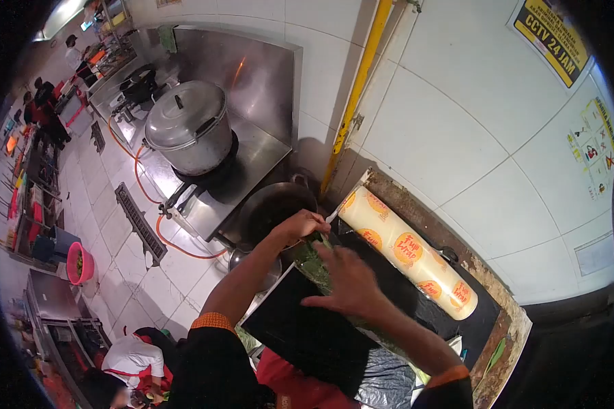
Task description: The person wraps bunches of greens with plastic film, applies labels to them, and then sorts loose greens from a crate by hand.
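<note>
A long green leafy bundle [312, 267], apparently in clear plastic, stretches diagonally over a black-covered worktop [286, 310]. At its far end, my left hand [303, 226] is closed with the fingers pinched together on the tip. My right hand [348, 281] is over the bundle's middle, fingers spread and thumb out to the side; whether the palm touches it is unclear. My right forearm hides much of the lower part. Just beyond the right hand, a big roll of plastic wrap [408, 251] rests along the back of the worktop.
A dark wok [274, 204] stands past my left hand. Farther left, a large lidded pot [189, 129] sits on a steel stove [260, 153]. An orange hose [191, 250] crosses the floor. A co-worker [135, 358] crouches at lower left, near a pink basket [80, 264].
</note>
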